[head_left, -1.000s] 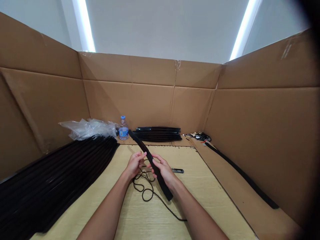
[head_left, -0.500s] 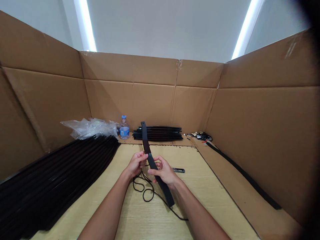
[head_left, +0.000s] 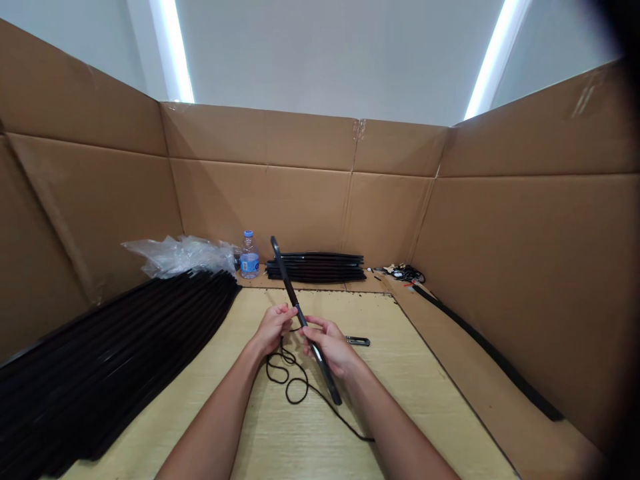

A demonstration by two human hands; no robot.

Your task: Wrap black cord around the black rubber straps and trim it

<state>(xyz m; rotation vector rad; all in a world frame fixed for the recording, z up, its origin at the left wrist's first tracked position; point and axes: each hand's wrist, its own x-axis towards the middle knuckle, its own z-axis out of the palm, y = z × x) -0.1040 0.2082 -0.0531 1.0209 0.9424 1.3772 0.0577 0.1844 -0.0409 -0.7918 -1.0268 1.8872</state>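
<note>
A long, slightly curved black strip (head_left: 285, 270) is held up in front of me, its narrow edge facing me. My left hand (head_left: 277, 325) is closed, with thumb and fingertips pinching the strip near its middle. My right hand (head_left: 325, 343) grips it just below, thumb on the near side. A thin black cord (head_left: 299, 393) lies in loops on the table under my hands. One part of the cord rises to my left hand; whether those fingers also hold it is hidden. Just right of my right hand lies a small dark metal tool, possibly thread snips (head_left: 358, 341).
Many long black strips (head_left: 125, 340) are piled at left, below clear plastic bags (head_left: 187, 257). A water bottle (head_left: 249, 255) and a stack of shorter black strips (head_left: 320, 267) stand at the back. Tangled cords (head_left: 405, 272) and one long strip (head_left: 485, 347) lie right. Cardboard walls (head_left: 260, 187) enclose the table.
The strip has turned about its length, from its broad face to its narrow edge. Its upper end has swung left. Both hands stay nearly in place.
</note>
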